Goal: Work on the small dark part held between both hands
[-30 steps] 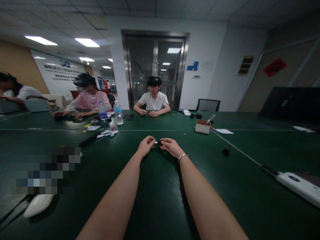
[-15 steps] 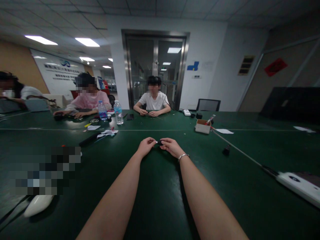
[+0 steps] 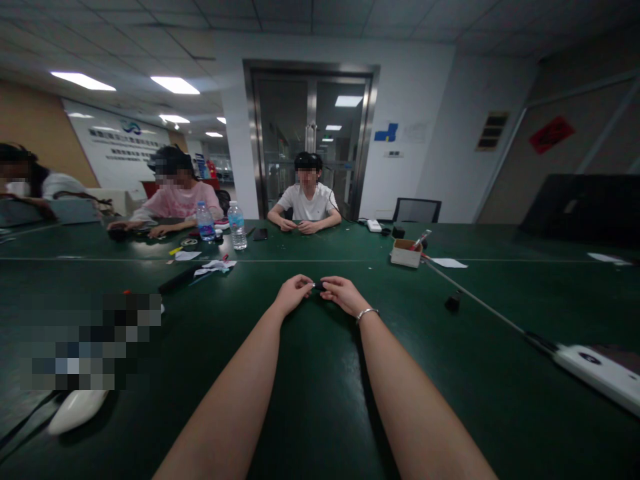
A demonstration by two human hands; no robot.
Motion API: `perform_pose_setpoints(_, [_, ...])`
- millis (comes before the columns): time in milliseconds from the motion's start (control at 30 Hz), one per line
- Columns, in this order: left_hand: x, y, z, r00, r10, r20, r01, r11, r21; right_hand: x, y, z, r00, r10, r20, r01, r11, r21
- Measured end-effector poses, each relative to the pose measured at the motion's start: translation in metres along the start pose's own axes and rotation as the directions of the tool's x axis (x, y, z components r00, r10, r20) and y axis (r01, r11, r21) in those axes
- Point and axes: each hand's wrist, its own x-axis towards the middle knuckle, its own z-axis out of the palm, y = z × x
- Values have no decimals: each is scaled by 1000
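Note:
Both my hands meet over the dark green table (image 3: pixel 320 400), in the middle of the view. Thumb and fingers of my right hand (image 3: pixel 341 292) pinch the dark body of a small black stick with a pale tip (image 3: pixel 319 285). From the other side, my left hand (image 3: pixel 294 293) is closed with its fingertips at the pale tip. The stick lies level between the hands, partly covered by fingers, and is too small to tell its exact kind. A silver bracelet (image 3: pixel 367 313) is on my right wrist.
To the right are a small box (image 3: pixel 406 256) with pens, a black clip-like thing (image 3: pixel 453 301) and a white power strip (image 3: pixel 600 373) with its cable. Crumpled paper (image 3: pixel 215 267) and water bottles (image 3: pixel 237 227) stand left. A person (image 3: pixel 309 200) sits opposite; others sit at left.

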Motion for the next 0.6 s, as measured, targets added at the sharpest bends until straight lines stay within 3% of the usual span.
perform_pose_setpoints(233, [2,-2,1,999,12,-38,-12,1000,6,1,1,0,1000,14,-6,-14,1000,1])
perform_pose_setpoints(400, [1,-1,1,1000,19,-4,-19,999,-29,2,1,0,1000,5,7,-5,1000,4])
perform_pose_setpoints(600, [0,1,0,999,51,1,-51,998,45,1,0,0,1000,15,-9,-15,1000,11])
